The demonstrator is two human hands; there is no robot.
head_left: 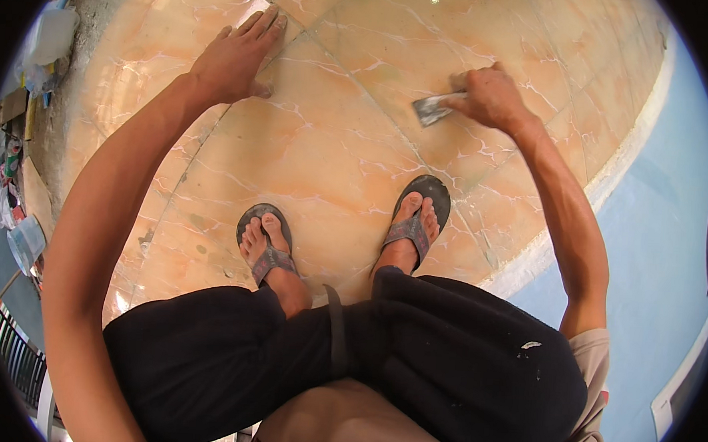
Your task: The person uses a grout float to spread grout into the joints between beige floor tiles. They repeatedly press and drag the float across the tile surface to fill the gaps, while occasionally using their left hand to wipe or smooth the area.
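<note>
Your right hand (493, 96) grips a small flat metal scraper (430, 109), its grey blade tilted down onto a line between two orange marble floor tiles (326, 147).

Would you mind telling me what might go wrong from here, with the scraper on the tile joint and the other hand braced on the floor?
1. The right hand presses the metal scraper at a joint in the glossy tiled floor; a slip may scratch the tile.
2. The left hand lies flat and bears weight; on a shiny surface it might slide.
3. The person squats in open sandals, so toes are exposed if the blade skids back.
</note>
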